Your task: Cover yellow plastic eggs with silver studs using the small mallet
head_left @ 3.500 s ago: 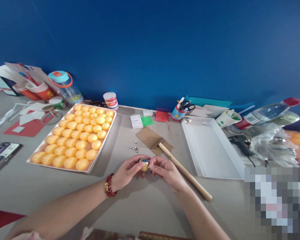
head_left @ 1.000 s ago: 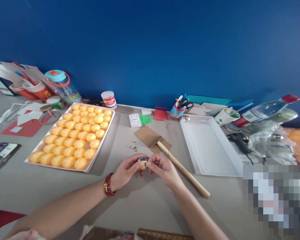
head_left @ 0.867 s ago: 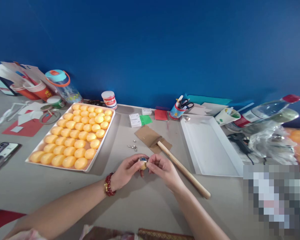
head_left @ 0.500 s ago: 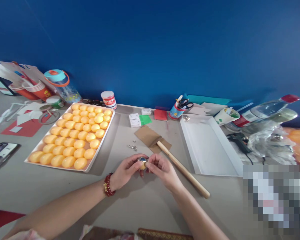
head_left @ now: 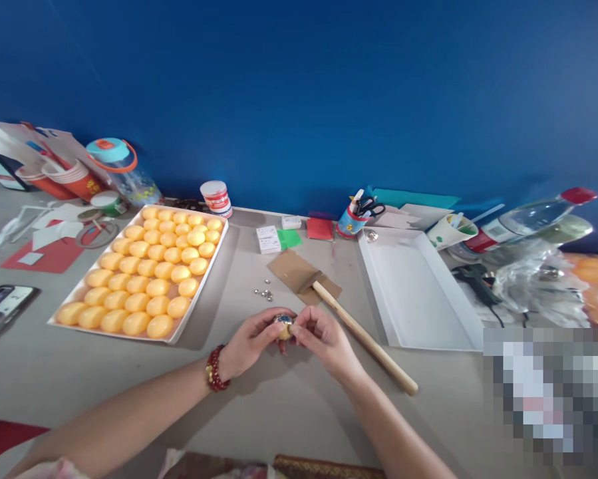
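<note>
My left hand, with a red bead bracelet at the wrist, is closed around a small yellow-orange ball that has a shiny silver cap on top. From the other side my right hand pinches the edge of the same ball between thumb and fingers. Those fingers hide much of the ball. Just beyond my hands lie several small silver beads. Farther left, rows of orange balls fill a white shallow tray.
A wooden-handled hammer rests with its head on brown cardboard. At the right stand an open white tray, a glue gun and a bottle. Small white boxes and a pen cup with scissors are along the wall.
The view has shifted very slightly. Both hands stay on the capped ball in nearly the same place, and nothing else has visibly moved.
</note>
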Motion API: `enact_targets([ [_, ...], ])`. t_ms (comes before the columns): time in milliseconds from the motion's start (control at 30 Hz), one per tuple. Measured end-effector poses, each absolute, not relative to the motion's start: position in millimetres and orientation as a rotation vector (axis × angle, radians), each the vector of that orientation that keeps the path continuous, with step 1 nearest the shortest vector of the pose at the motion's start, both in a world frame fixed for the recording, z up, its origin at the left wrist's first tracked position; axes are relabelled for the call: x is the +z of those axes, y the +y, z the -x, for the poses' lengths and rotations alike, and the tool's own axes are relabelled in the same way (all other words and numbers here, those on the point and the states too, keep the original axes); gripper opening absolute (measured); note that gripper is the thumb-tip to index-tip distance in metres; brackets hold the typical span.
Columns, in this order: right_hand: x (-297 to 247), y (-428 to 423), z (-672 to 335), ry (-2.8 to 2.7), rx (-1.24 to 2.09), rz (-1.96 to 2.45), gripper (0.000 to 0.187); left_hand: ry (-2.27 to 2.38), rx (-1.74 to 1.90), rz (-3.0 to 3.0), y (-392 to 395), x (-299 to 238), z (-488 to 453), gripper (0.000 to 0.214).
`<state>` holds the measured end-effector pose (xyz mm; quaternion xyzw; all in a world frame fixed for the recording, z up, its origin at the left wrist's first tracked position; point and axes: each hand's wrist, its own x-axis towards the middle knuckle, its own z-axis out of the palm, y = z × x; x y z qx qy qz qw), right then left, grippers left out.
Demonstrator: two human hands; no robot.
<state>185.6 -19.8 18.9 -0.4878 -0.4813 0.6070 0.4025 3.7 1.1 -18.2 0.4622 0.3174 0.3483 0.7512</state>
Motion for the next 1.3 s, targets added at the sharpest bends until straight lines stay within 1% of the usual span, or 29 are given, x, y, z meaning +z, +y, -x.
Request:
enact_targets([
  [267,24.8,-17.7,-191.3,-1.252,1.576,1.202,0.037,0.65,0.765,-0.937,1.2,-12.4,-5.8,0.033],
  [333,26.7,-15.0,-198.4,-1.31,1.5,1.239,0.035,0.643,0.781,-0.893,2.8,-11.5,-6.3,0.033],
  [433,28.5,-9.8,-215.8,-1.456,1.19,1.449,0.031,0.621,0.803,-0.827,5.5,-10.0,-5.7,0.033],
  [533,29.2,-5.6,-236.4,-1.677,0.74,1.74,0.023,0.604,0.805,-0.829,7.1,-8.4,-4.2,0.033],
  [600,28.8,-4.7,-247.2,-1.866,0.442,1.866,0.018,0.638,0.803,-0.858,7.3,-7.1,-3.6,0.03],
  [633,28.1,-4.9,-251.0,-1.951,0.338,1.916,0.018,0.664,0.801,-0.87,7.1,-6.4,-3.5,0.027],
  [700,26.2,-6.1,-255.1,-2.077,0.246,2.01,0.021,0.709,0.792,-0.879,6.5,-5.0,-3.5,0.023],
  [800,22.9,-7.7,-255.4,-2.162,0.215,2.084,0.023,0.724,0.787,-0.864,5.3,-4.6,-3.4,0.022],
  [933,21.3,-6.5,-255.3,-2.21,0.149,2.027,0.021,0.668,0.822,-0.808,5.6,-7.4,-2.6,0.03],
  [1033,24.5,-5.6,-257.2,-2.179,0.16,1.979,0.023,0.626,0.856,-0.759,8.2,-8.8,-2.1,0.034],
  [1133,32.7,-8.9,-254.9,-2.099,0.271,1.901,0.022,0.641,0.898,-0.713,11.7,-8.3,-2.4,0.035],
  [1300,49.5,-24.0,-235.7,-2.021,0.59,1.588,0.02,0.654,0.931,-0.634,15.0,-6.1,-5.0,0.034],
])
